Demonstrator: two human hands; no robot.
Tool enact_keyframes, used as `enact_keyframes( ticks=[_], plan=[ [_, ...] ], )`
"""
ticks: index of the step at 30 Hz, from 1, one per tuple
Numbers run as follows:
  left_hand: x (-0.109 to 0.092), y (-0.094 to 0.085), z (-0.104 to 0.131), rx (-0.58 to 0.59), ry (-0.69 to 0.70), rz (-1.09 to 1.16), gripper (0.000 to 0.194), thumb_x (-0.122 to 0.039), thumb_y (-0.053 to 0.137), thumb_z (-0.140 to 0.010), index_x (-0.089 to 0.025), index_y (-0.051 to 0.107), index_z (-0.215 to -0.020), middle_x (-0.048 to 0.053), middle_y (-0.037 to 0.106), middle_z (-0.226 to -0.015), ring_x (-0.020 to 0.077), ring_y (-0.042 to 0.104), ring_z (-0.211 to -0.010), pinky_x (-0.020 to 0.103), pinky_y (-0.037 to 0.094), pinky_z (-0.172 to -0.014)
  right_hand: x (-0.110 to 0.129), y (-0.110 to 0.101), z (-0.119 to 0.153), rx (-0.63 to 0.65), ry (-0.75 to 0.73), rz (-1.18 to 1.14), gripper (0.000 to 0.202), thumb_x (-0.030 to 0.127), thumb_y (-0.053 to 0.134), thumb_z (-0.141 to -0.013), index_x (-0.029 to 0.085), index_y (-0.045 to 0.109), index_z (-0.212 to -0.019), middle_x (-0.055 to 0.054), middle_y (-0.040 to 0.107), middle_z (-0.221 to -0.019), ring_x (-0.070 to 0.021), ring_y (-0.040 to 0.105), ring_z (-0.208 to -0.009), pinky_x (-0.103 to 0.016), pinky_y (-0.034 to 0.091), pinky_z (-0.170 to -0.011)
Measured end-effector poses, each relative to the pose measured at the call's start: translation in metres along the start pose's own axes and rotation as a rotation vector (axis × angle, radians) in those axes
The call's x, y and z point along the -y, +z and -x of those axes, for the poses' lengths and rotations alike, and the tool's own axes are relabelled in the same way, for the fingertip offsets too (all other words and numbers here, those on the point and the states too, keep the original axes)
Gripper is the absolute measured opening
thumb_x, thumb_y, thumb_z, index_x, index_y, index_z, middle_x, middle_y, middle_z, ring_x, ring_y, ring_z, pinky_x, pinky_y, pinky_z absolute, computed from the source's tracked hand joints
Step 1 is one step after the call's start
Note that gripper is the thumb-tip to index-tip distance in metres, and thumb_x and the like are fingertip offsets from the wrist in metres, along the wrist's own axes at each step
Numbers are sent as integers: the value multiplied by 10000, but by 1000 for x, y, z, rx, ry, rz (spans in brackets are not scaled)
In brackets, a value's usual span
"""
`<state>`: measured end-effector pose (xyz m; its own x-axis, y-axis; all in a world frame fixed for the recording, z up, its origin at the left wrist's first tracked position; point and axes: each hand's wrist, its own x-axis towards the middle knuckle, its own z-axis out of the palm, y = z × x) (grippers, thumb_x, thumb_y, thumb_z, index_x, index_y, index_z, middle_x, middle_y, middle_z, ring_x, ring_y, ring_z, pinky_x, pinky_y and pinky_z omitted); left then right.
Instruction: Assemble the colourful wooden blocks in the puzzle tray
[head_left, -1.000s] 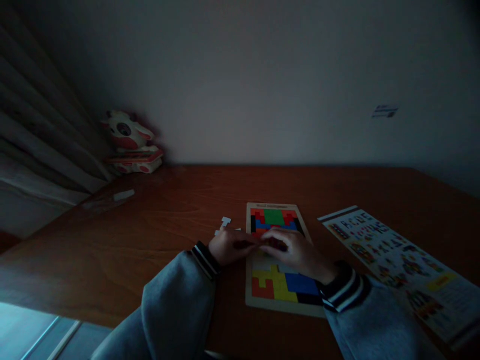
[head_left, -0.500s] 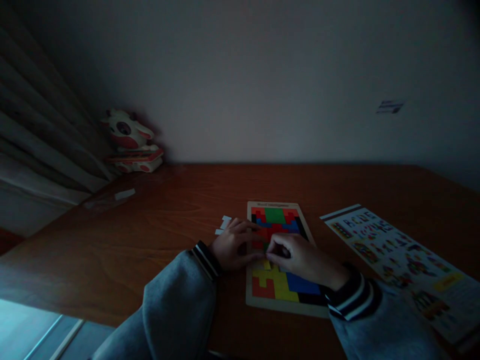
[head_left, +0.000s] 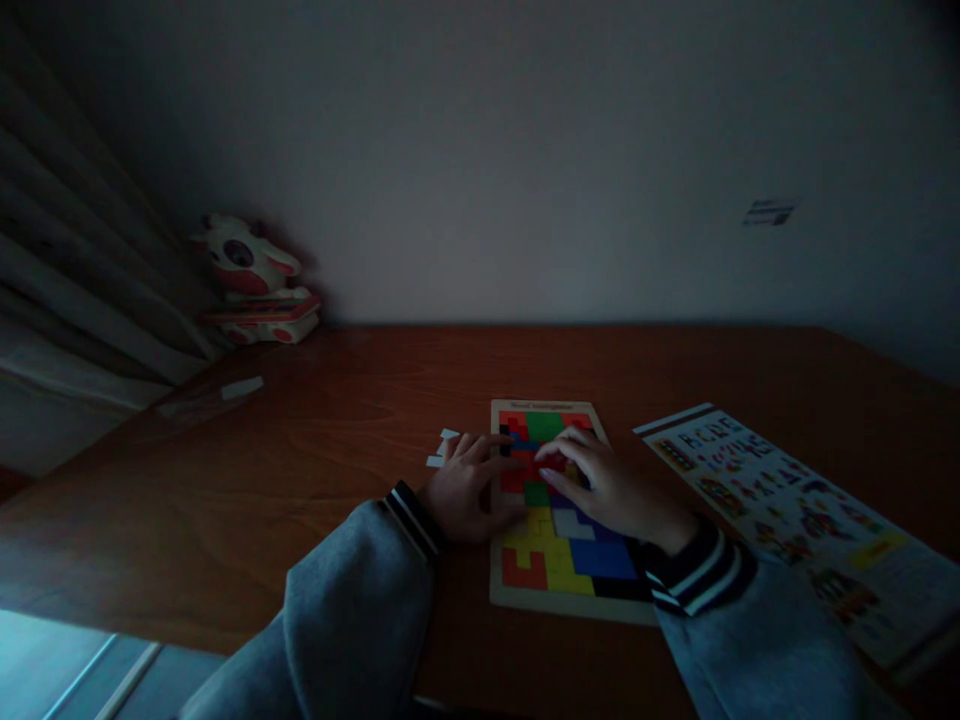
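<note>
A wooden puzzle board (head_left: 566,609) lies on the table, filled with bright block-shaped pieces. My left hand (head_left: 471,490) rests over its left edge with the fingers spread, reaching onto the red area. My right hand (head_left: 596,482) is above the board's upper middle, thumb and fingers apart, their tips at or just over the red pieces (head_left: 531,466). Below the hands are a green piece (head_left: 536,494), yellow pieces (head_left: 561,562), a pale piece (head_left: 571,524) and a blue piece (head_left: 601,560). Some pieces are hidden beneath my hands.
Pale loose pieces (head_left: 435,461) lie just left of my left hand. A printed sheet with colourful figures (head_left: 787,530) is to the right of the board. At the back left stands a cow-shaped toy (head_left: 259,280) near a curtain (head_left: 82,290). Behind the table rises a wall.
My right hand has moved up the board from the yellow piece to the red pieces, and its pinch has opened. The left hand stays nearly in place.
</note>
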<state>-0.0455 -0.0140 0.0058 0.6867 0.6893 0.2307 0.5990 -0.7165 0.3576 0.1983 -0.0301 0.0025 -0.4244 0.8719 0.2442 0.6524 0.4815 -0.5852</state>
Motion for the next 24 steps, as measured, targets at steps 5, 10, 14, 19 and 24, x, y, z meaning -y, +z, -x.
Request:
enact_keyframes(
  ticks=[5, 10, 14, 19, 24],
  plan=[
    [-2, 0, 0, -15, -8, 1, 562, -579, 659, -797, -295, 603, -1279, 102, 500, -1413, 364, 473, -1202, 575, 348, -981, -6, 2, -1, -23, -1, 19, 183, 351, 538, -940, 258, 616, -1077, -62, 587, -1094, -220, 575, -1065, -427, 461, -976],
    [-2, 2, -1, -13, 10, 5, 552, -582, 653, -803, -302, 607, -1276, 100, 508, -1404, 359, 482, -1190, 573, 359, -966, -3, 1, -2, -12, 1, 5, 238, 423, 594, -909, 248, 633, -1065, -61, 599, -1080, -219, 586, -1041, -412, 470, -959],
    [-1, 5, -2, -57, 33, 12, 506, -560, 646, -823, -273, 628, -1240, 113, 546, -1363, 349, 509, -1161, 558, 378, -950, 2, -3, -4, -68, 6, -23, 183, 372, 546, -938, 241, 648, -1015, -61, 616, -1029, -207, 601, -975, -390, 489, -906],
    [19, -6, 2, -153, 49, -33, 334, -424, 561, -924, -246, 631, -1198, 103, 609, -1290, 278, 577, -1080, 475, 425, -911, 3, -6, -6, -167, 6, -46, 174, 343, 520, -946, 234, 648, -992, -61, 626, -997, -210, 612, -965, -378, 496, -879],
    [62, -32, 21, -118, 100, -83, 370, -405, 601, -907, -232, 617, -1234, 89, 649, -1252, 252, 614, -1096, 433, 453, -952, -4, -7, -6, -265, -8, -33, 161, 324, 515, -948, 228, 636, -994, -66, 640, -1005, -214, 617, -996, -383, 487, -902]
  ],
)
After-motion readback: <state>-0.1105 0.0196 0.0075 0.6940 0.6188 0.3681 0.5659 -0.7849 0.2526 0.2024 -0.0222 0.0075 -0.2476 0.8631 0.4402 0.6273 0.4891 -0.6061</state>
